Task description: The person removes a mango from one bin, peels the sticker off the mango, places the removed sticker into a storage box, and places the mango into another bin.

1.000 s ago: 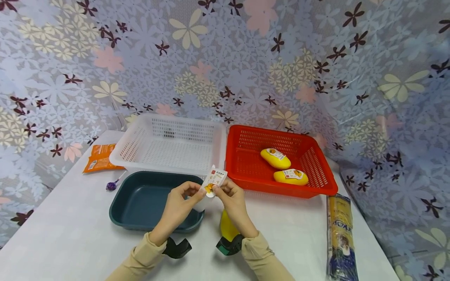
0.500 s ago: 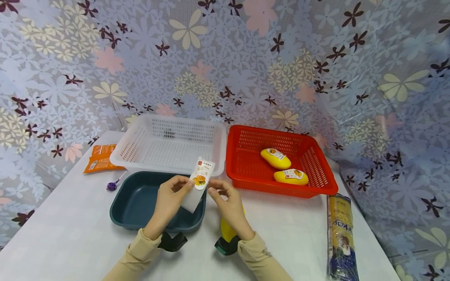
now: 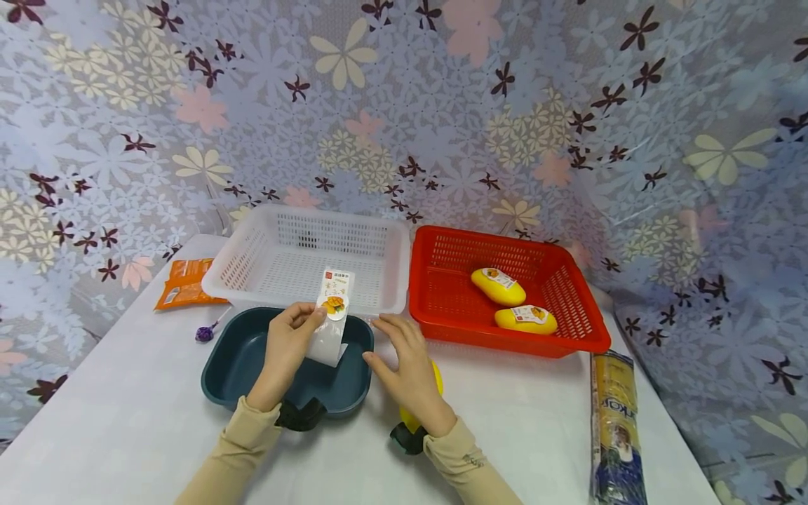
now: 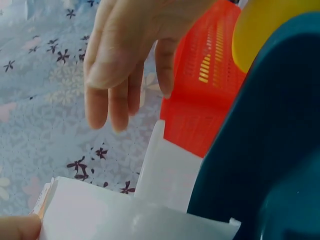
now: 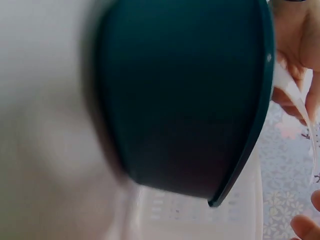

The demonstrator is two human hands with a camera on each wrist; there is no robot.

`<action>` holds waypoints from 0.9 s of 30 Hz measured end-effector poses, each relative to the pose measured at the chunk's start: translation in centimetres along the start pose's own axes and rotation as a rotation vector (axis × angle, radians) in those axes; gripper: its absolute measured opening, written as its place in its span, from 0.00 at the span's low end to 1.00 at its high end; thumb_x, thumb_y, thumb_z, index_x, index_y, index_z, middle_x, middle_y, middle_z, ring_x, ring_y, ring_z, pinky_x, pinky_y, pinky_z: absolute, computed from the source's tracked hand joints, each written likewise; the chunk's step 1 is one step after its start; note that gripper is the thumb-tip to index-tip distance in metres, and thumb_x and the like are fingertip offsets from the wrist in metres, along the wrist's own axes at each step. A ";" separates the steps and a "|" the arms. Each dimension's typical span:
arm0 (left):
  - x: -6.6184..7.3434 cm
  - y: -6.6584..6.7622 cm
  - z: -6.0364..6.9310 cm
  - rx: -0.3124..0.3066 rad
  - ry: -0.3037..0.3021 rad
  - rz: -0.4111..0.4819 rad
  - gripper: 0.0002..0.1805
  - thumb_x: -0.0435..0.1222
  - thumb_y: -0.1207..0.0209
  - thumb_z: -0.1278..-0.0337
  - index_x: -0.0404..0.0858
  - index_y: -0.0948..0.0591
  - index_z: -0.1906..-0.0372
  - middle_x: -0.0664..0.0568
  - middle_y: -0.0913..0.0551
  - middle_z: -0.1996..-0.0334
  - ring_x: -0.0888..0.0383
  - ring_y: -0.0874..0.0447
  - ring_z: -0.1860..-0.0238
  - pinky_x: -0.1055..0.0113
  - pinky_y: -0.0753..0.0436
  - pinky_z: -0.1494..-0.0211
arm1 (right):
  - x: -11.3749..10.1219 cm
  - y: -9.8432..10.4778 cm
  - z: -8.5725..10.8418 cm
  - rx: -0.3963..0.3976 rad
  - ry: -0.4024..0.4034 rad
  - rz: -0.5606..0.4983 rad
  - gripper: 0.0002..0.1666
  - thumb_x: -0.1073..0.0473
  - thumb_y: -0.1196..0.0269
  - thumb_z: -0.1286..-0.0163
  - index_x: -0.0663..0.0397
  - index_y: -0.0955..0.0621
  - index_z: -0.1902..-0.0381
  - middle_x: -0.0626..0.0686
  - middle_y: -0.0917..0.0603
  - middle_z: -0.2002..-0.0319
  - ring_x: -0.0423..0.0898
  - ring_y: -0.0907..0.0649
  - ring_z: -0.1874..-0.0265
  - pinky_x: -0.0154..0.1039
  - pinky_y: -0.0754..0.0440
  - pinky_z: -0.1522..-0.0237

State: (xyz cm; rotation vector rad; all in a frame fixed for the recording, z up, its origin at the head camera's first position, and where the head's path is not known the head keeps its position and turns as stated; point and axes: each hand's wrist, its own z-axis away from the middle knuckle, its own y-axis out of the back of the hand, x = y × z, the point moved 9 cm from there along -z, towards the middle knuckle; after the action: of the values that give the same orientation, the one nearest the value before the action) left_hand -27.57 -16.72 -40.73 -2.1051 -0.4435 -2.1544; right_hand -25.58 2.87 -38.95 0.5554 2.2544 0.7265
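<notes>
In the head view my left hand [image 3: 285,354] pinches a strip of mango stickers [image 3: 334,298] on white backing, held above the dark teal basin [image 3: 217,375]. The strip's white back [image 4: 105,215] fills the bottom of the left wrist view. My right hand [image 3: 409,375] is to the right of the basin, fingers extended and apart from the strip, with nothing in its grasp. Under my right wrist a yellow mango [image 3: 438,379] lies on the table, largely covered by the hand and the wrist camera.
Behind the basin stands a white basket [image 3: 303,270]. A red basket [image 3: 442,287] beside it holds two labelled mangoes [image 3: 525,319]. An orange packet [image 3: 183,284] and a purple-wrapped lollipop [image 3: 204,334] lie at left, a long yellow-and-blue package [image 3: 617,428] at right.
My left hand has carried the sticker strip left, away from my right hand. My right hand has let go of the strip and its fingers have spread.
</notes>
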 end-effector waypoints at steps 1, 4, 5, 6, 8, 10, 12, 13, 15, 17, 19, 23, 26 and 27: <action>-0.1 0.0 -0.1 0.001 0.003 0.008 0.13 0.36 0.42 0.35 0.30 0.19 0.54 0.49 0.15 0.68 0.65 0.23 0.73 0.71 0.24 0.69 | -0.1 0.1 0.0 0.007 0.021 0.031 0.31 0.54 0.30 0.40 0.53 0.24 0.39 0.55 0.23 0.39 0.52 0.28 0.37 0.53 0.30 0.36; -0.2 0.0 -0.4 -0.004 0.013 0.027 0.13 0.36 0.42 0.35 0.30 0.20 0.53 0.52 0.16 0.70 0.65 0.23 0.73 0.71 0.24 0.70 | 0.0 0.1 0.0 0.005 0.041 0.085 0.34 0.52 0.30 0.41 0.52 0.25 0.38 0.56 0.26 0.36 0.53 0.30 0.34 0.55 0.32 0.35; -0.3 0.0 -0.4 -0.006 0.016 0.031 0.13 0.36 0.42 0.35 0.30 0.20 0.53 0.52 0.16 0.70 0.65 0.23 0.73 0.71 0.24 0.70 | 0.1 0.1 0.0 -0.003 0.037 0.093 0.34 0.51 0.30 0.41 0.52 0.26 0.37 0.56 0.26 0.36 0.53 0.30 0.34 0.56 0.32 0.35; -0.3 0.0 -0.5 -0.008 0.020 0.033 0.13 0.36 0.42 0.35 0.29 0.20 0.53 0.53 0.16 0.71 0.66 0.23 0.74 0.71 0.24 0.70 | 0.2 0.0 0.0 -0.014 0.030 0.096 0.35 0.51 0.30 0.41 0.51 0.26 0.37 0.56 0.27 0.35 0.53 0.30 0.34 0.56 0.32 0.35; -0.3 0.0 -0.5 -0.020 0.027 0.023 0.12 0.35 0.43 0.35 0.29 0.21 0.53 0.53 0.16 0.70 0.65 0.23 0.74 0.71 0.24 0.70 | 0.3 -0.2 0.0 -0.033 0.020 0.093 0.36 0.50 0.30 0.41 0.51 0.26 0.36 0.57 0.27 0.34 0.54 0.31 0.33 0.58 0.32 0.35; -0.2 0.0 -0.5 -0.049 0.023 -0.016 0.12 0.34 0.43 0.36 0.29 0.21 0.53 0.50 0.15 0.69 0.65 0.24 0.73 0.71 0.25 0.69 | 0.4 -0.3 0.0 -0.048 0.020 0.093 0.36 0.50 0.30 0.41 0.52 0.27 0.36 0.57 0.27 0.34 0.54 0.31 0.33 0.59 0.31 0.36; -0.1 -0.2 -0.5 -0.108 0.009 -0.083 0.12 0.32 0.44 0.37 0.29 0.21 0.52 0.47 0.15 0.67 0.64 0.24 0.71 0.70 0.26 0.67 | 0.4 -0.4 -0.1 -0.052 0.024 0.097 0.36 0.50 0.30 0.41 0.52 0.27 0.36 0.57 0.27 0.35 0.55 0.30 0.34 0.59 0.31 0.35; -0.1 -0.4 -0.5 -0.151 -0.004 -0.126 0.13 0.32 0.44 0.38 0.29 0.21 0.51 0.45 0.15 0.65 0.63 0.24 0.69 0.70 0.27 0.66 | 0.4 -0.4 -0.1 -0.052 0.026 0.095 0.36 0.51 0.30 0.41 0.52 0.27 0.36 0.57 0.26 0.36 0.55 0.30 0.34 0.58 0.31 0.35; -0.2 -0.7 -0.4 -0.248 -0.031 -0.223 0.14 0.31 0.44 0.39 0.30 0.21 0.50 0.44 0.16 0.65 0.61 0.25 0.68 0.69 0.29 0.64 | 0.5 -0.3 -0.2 -0.055 0.020 0.096 0.35 0.51 0.30 0.40 0.52 0.27 0.36 0.57 0.26 0.37 0.55 0.30 0.34 0.57 0.32 0.34; -0.6 -1.2 -0.3 -0.350 -0.051 -0.311 0.14 0.31 0.44 0.40 0.31 0.21 0.50 0.45 0.18 0.67 0.60 0.27 0.69 0.68 0.31 0.65 | 0.7 -0.3 -0.3 -0.068 0.005 0.092 0.35 0.51 0.30 0.40 0.52 0.27 0.36 0.56 0.25 0.37 0.55 0.29 0.35 0.56 0.32 0.33; -1.3 -1.5 -0.1 -0.435 -0.064 -0.392 0.15 0.31 0.44 0.41 0.33 0.20 0.50 0.48 0.21 0.71 0.59 0.30 0.72 0.68 0.33 0.68 | 0.9 -0.2 -0.4 -0.085 -0.013 0.077 0.35 0.52 0.30 0.39 0.52 0.27 0.36 0.55 0.25 0.38 0.54 0.29 0.35 0.55 0.31 0.33; -2.3 -1.7 0.0 -0.508 -0.088 -0.520 0.15 0.31 0.44 0.45 0.37 0.17 0.51 0.53 0.26 0.76 0.60 0.35 0.78 0.69 0.37 0.75 | 1.4 0.2 -0.2 -0.115 -0.064 0.037 0.36 0.52 0.30 0.40 0.51 0.28 0.35 0.54 0.24 0.38 0.53 0.28 0.37 0.54 0.29 0.35; -2.7 -1.5 -0.1 -0.498 -0.090 -0.585 0.15 0.31 0.43 0.45 0.39 0.17 0.51 0.54 0.28 0.78 0.60 0.36 0.80 0.70 0.38 0.77 | 2.1 0.5 0.5 -0.139 -0.117 0.025 0.35 0.52 0.31 0.40 0.50 0.27 0.35 0.53 0.23 0.38 0.52 0.27 0.38 0.55 0.27 0.37; -2.7 -1.4 -0.1 -0.490 -0.086 -0.604 0.15 0.31 0.43 0.45 0.40 0.17 0.52 0.54 0.28 0.78 0.60 0.36 0.81 0.69 0.38 0.77 | 2.3 0.6 0.8 -0.151 -0.133 0.033 0.35 0.51 0.31 0.39 0.49 0.27 0.35 0.53 0.23 0.38 0.52 0.26 0.39 0.55 0.27 0.38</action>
State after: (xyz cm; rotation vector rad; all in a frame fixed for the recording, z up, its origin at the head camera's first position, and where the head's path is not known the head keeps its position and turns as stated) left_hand -27.90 -15.81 -43.62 -2.5832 -0.6946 -2.7315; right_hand -26.47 4.88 -40.18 0.5521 2.0528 0.8439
